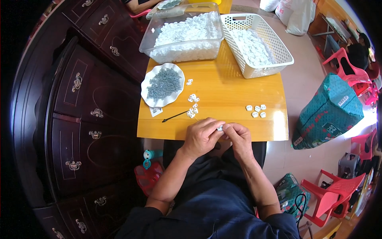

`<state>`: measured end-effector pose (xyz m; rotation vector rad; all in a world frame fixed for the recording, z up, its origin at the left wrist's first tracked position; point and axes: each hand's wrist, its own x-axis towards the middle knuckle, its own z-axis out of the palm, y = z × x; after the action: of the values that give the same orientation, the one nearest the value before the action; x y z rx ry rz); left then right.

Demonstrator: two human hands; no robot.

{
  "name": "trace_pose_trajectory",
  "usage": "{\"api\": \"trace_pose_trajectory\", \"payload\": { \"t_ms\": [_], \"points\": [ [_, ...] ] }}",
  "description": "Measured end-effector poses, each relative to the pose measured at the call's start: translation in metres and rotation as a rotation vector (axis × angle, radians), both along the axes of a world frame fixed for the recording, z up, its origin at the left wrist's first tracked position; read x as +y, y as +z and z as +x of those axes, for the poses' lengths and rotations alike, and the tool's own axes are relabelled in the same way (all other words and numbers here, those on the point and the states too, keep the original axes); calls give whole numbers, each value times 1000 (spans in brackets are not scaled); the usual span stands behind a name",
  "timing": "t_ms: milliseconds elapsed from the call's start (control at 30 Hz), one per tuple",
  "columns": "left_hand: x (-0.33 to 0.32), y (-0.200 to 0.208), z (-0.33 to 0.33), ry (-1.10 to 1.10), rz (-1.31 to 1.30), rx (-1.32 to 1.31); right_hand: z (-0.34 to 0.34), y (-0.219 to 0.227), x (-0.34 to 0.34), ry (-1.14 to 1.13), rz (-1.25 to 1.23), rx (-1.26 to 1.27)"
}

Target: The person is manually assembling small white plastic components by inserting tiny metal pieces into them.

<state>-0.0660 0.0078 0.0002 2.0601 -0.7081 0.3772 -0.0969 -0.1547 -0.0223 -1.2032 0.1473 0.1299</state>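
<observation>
One white piece [220,128] is pinched between the left hand [202,136] and right hand [238,137], four pieces [256,110] lying beyond, a teal sack [328,112] rightward.

So the surface [223,85] sits right in front of the person, with a cabinet [79,119] along its left side. At the near edge, both hands meet around one small plastic piece [220,128], left hand [201,137] and right hand [238,137] touching each other. Just beyond them on the left lies a thin pick tool [175,116], with a loose cluster of pieces [193,104] next to it. Further left is a plate [149,99] holding small metal bits [163,83]. A little group of pieces [256,110] lies to the right. At the far end, a clear tub [145,44] full of pieces stands left, a slotted basket [274,44] right. A big sack [328,111] rests on the floor to the right.
</observation>
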Motion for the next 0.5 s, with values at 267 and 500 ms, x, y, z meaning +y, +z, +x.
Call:
{"api": "trace_pose_trajectory", "payload": {
  "t_ms": [267,500],
  "points": [
    [1,1,0,-29,-75,121,1,-3,0,-10,11,27],
    [1,-1,-1,7,-46,79,2,4,-2,15,-114,-23]
  ]
}}
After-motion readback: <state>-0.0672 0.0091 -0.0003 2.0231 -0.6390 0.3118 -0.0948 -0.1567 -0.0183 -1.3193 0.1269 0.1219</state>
